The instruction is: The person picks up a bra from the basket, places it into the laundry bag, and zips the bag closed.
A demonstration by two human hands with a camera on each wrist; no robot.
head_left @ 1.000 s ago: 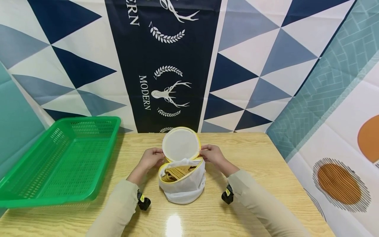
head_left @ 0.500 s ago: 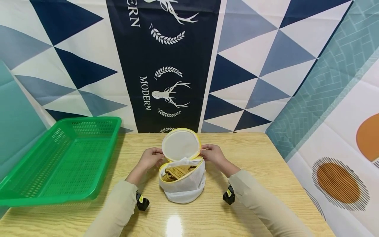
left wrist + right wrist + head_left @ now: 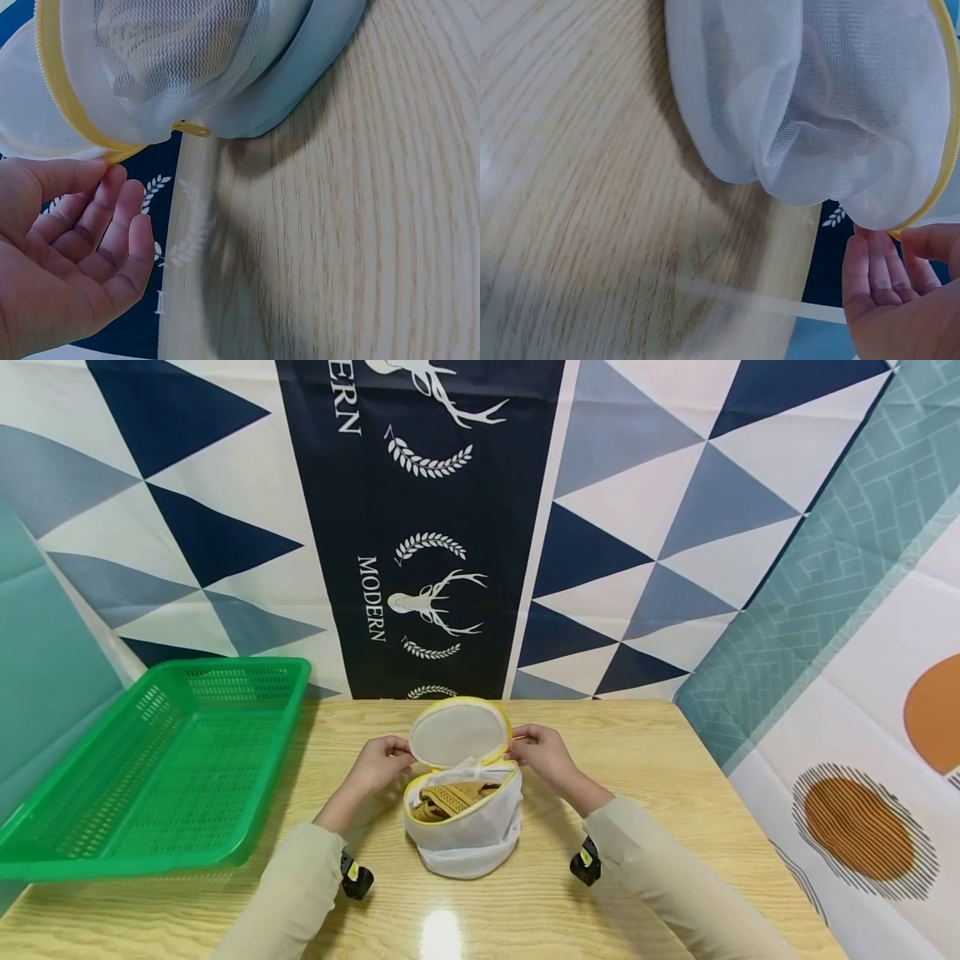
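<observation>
A white mesh laundry bag (image 3: pixel 468 847) with a yellow zip edge stands on the table, its round lid (image 3: pixel 459 735) raised behind the opening. Inside lies a mustard-coloured shoe-like item (image 3: pixel 453 797) with a perforated strap; the rest of it is hidden by the mesh. My left hand (image 3: pixel 381 762) pinches the yellow edge at the left, thumb against index finger, as the left wrist view shows. On the opposite side my right hand (image 3: pixel 543 753) pinches that edge between thumb and fingers. A yellow zip pull (image 3: pixel 192 129) hangs near the left hand.
To the left sits a green perforated plastic basket (image 3: pixel 258 810). The wooden table (image 3: pixel 645 860) meets a patterned cloth backdrop (image 3: pixel 442 527) at its far edge, and another patterned cloth (image 3: pixel 840 710) runs along the right.
The raised lid has tipped lower towards the bag's opening, its top edge dropping. Both hands keep their pinch on the edge and have barely moved.
</observation>
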